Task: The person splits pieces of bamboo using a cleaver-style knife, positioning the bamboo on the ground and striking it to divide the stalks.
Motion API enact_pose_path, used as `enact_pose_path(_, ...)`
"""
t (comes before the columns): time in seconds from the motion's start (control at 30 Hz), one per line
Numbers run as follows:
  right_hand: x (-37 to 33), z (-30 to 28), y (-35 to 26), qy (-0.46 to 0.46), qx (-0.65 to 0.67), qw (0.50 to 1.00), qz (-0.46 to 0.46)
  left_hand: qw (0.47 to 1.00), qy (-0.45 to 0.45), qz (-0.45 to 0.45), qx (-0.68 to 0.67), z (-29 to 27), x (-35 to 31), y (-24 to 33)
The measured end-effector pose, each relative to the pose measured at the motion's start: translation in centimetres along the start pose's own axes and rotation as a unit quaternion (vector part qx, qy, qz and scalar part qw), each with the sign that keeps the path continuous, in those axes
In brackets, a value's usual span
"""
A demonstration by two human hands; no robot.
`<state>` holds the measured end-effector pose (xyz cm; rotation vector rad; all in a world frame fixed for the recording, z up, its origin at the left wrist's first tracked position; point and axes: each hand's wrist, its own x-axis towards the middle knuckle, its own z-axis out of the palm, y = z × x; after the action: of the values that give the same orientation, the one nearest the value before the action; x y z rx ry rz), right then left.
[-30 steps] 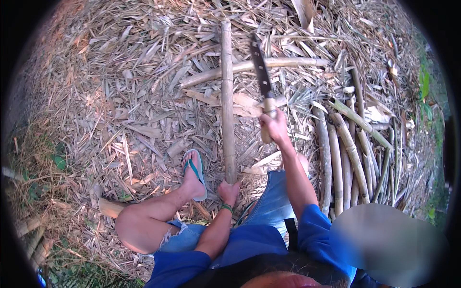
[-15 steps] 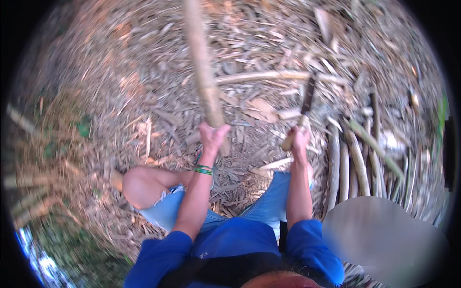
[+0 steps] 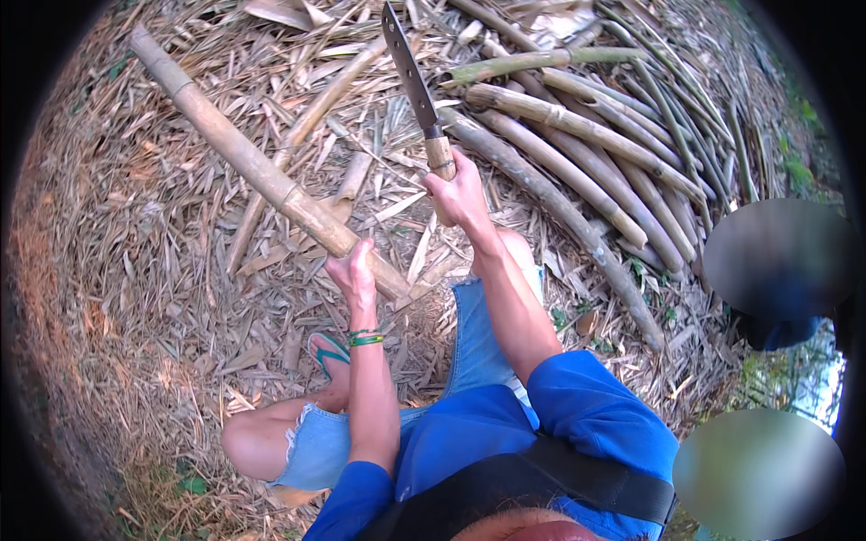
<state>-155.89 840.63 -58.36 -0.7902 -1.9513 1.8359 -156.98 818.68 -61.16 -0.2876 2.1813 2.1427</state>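
Observation:
My left hand (image 3: 354,275) is wrapped round a bamboo pole (image 3: 244,158) close to its lower end. From there the pole slants up and away to the far left, with node rings along it. In my right hand (image 3: 458,191) is the light handle of a large knife (image 3: 413,81). Its dark, straight blade has several holes and points away from me, slightly left. The blade is apart from the pole, to its right. Part of the handle is hidden by my fingers.
To the far right lies a pile of bamboo poles (image 3: 577,126), with one long grey pole (image 3: 568,216) at its near side. A thinner stick (image 3: 316,113) crosses beneath the held pole. Dry leaves and chips (image 3: 162,270) cover the ground. My sandalled foot (image 3: 330,359) rests below the pole.
The view has swung, bringing the pile further into the picture. The held pole now slants left rather than straight away, and the knife is nearer the pole. Both hands keep their grips.

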Motion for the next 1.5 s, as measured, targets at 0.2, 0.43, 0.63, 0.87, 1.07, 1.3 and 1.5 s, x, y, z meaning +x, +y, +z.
enact_pose_path(0.2, -4.4, -8.8, -1.8, 0.088, -0.020, 0.995, 0.043, 0.994, -0.102, -0.040, 0.008, 11.9, 0.6, -2.1)
enact_pose_path(0.43, -9.7, -13.5, -3.3, 0.173, 0.094, 0.980, 0.032, 0.977, -0.137, -0.001, 0.164, 29.1, 6.2, -0.1)
enact_pose_path(0.63, -10.8, -15.1, -2.8, 0.203, 0.137, 0.969, 0.025, 0.861, -0.495, -0.004, 0.115, 34.2, 6.2, -0.7)
enact_pose_path(0.87, -10.3, -13.5, -4.4, 0.156, 0.116, 0.979, 0.066, 0.807, -0.558, -0.053, 0.184, 25.6, 2.8, -17.0)
enact_pose_path(1.07, -12.6, -13.0, -4.4, 0.101, 0.057, 0.991, 0.066, 0.780, -0.595, -0.113, 0.156, 22.6, -2.1, -23.8)
enact_pose_path(1.3, -10.1, -14.3, -3.3, 0.163, 0.245, 0.953, 0.069, 0.639, -0.619, 0.272, 0.368, 27.5, -1.2, -18.0)
enact_pose_path(1.5, -6.7, -14.3, -3.0, 0.282, 0.400, 0.871, 0.043, 0.575, -0.549, 0.222, 0.565, 34.0, 4.8, -6.5)
